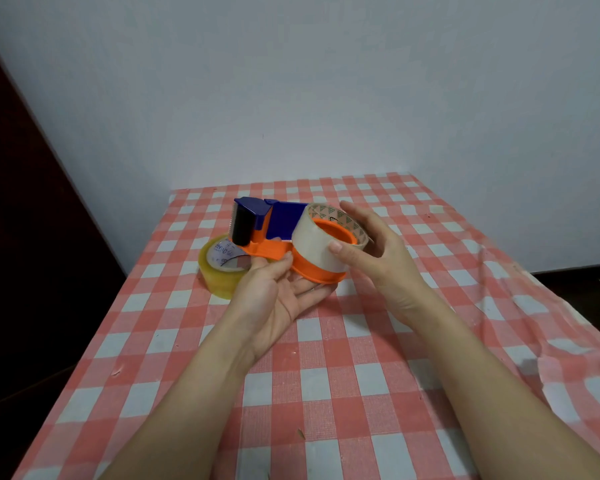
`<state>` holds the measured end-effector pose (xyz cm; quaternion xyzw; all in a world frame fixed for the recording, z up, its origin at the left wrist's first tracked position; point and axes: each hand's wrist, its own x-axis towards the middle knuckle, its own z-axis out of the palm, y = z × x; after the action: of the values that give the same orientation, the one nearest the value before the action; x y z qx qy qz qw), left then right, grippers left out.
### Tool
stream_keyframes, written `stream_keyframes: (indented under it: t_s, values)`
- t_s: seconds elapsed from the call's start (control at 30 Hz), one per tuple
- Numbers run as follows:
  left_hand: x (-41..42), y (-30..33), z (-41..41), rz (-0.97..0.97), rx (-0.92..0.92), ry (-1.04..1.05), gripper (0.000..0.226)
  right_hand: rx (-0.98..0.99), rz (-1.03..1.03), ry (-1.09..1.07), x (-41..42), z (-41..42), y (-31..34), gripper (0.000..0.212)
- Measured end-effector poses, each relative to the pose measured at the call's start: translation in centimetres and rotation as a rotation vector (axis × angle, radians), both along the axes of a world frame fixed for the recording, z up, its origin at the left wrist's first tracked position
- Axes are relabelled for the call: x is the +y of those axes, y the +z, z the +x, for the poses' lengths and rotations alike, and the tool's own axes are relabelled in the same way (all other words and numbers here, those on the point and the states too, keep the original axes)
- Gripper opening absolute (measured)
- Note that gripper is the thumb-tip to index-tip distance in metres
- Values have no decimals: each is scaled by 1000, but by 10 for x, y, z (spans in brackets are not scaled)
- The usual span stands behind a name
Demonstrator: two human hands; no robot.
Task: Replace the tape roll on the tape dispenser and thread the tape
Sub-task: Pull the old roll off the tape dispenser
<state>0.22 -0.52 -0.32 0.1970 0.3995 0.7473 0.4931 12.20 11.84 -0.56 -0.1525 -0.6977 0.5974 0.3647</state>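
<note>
An orange and blue tape dispenser (267, 233) is held above the table, lying on its side. My left hand (278, 292) supports it from below, palm up, thumb on the orange base plate. A nearly used-up whitish tape roll (321, 244) sits around the dispenser's orange hub. My right hand (371, 251) grips this roll, thumb on its near face and fingers round the far side. A fuller yellowish clear tape roll (219, 268) lies flat on the tablecloth, partly hidden behind the dispenser and my left hand.
The table wears a red and white checked cloth (326, 358), wrinkled along the right side. A pale wall stands behind the table. A dark panel and floor lie to the left, past the table's edge.
</note>
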Motion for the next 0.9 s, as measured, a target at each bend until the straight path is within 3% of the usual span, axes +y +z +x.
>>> stream_keyframes:
  t_s: [0.27, 0.43, 0.6, 0.8, 0.9]
  values:
    - [-1, 1, 1, 14, -1, -21, 43, 80, -121, -36, 6, -3, -1, 68]
    - [-1, -2, -3, 30, -14, -27, 47, 167, -258, -72, 6, -1, 3, 49]
    - [-2, 0, -6, 72, -34, -19, 48, 260, -418, -231, 10, 3, 9, 45]
    - [-2, 0, -6, 81, -28, 39, 49, -26, -153, -563, 14, 6, 1, 60]
    - [-2, 0, -8, 88, -25, 71, 50, -166, -84, -625, 19, 9, -4, 71]
